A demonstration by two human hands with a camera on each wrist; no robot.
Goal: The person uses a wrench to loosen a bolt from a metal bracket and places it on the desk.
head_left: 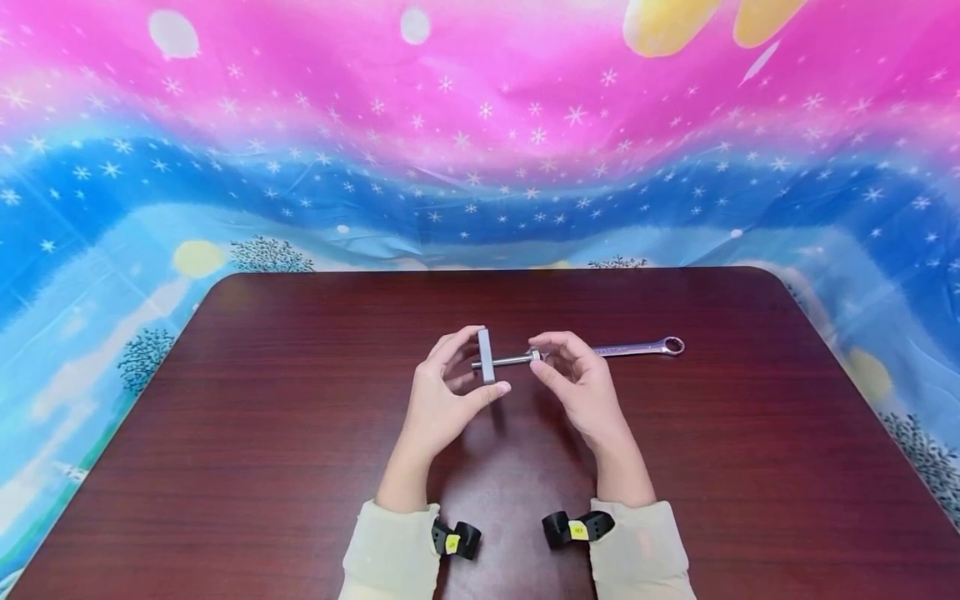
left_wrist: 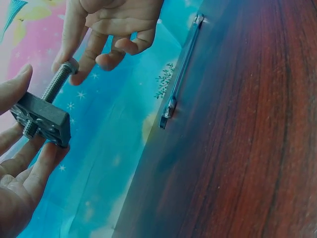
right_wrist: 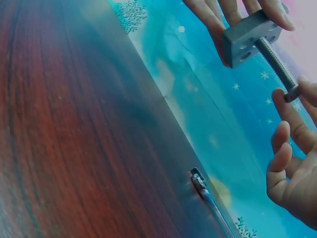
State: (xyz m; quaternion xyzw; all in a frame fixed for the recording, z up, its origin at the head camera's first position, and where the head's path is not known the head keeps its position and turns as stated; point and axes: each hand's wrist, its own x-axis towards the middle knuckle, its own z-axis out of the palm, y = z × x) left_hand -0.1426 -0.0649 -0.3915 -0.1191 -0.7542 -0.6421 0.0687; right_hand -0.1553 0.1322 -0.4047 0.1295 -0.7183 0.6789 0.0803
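Note:
My left hand (head_left: pixel 442 396) grips a small grey metal block (head_left: pixel 486 357) by its edges, between the thumb and fingers, above the table. Several holes show in the block's face in the right wrist view. A threaded bolt (left_wrist: pixel 57 84) passes through one of them, and its tip pokes out on the far side. At the other end, my right hand (head_left: pixel 588 387) pinches the bolt's head (right_wrist: pixel 292 93) between thumb and index finger. A long stretch of thread lies bare between block and head. The other right fingers are loosely bent.
A silver combination wrench (head_left: pixel 637 348) lies on the dark reddish wooden table (head_left: pixel 262 433), behind and right of the right hand, which partly hides it. A colourful printed cloth (head_left: pixel 480 167) hangs behind the table. Black camera straps sit at both cuffs.

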